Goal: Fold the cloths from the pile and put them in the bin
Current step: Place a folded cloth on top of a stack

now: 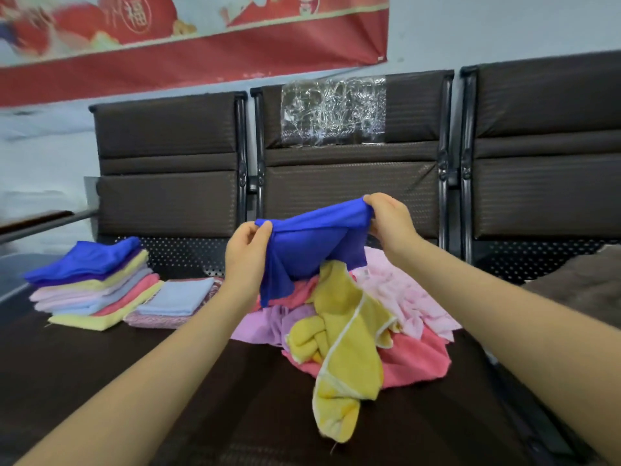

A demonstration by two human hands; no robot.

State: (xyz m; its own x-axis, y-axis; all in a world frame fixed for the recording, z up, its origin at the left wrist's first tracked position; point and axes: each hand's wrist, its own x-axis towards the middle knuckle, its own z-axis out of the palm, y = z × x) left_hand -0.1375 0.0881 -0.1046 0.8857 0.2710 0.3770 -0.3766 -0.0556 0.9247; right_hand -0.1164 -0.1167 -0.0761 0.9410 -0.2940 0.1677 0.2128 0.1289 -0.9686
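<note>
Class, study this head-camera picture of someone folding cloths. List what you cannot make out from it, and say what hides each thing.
1. The bin: none shows in the head view; it lies outside the frame, if present.
2. The lower cloths of the pile: covered by the yellow cloth and the blue cloth.
3. The fingertips of the left hand and right hand: partly tucked behind blue fabric.
4. The wall banner: blurred and cut off by the top and left edges.

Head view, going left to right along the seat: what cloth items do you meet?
Stack of folded cloths → single folded light blue cloth → blue cloth held up by left hand and right hand → loose pile.
</note>
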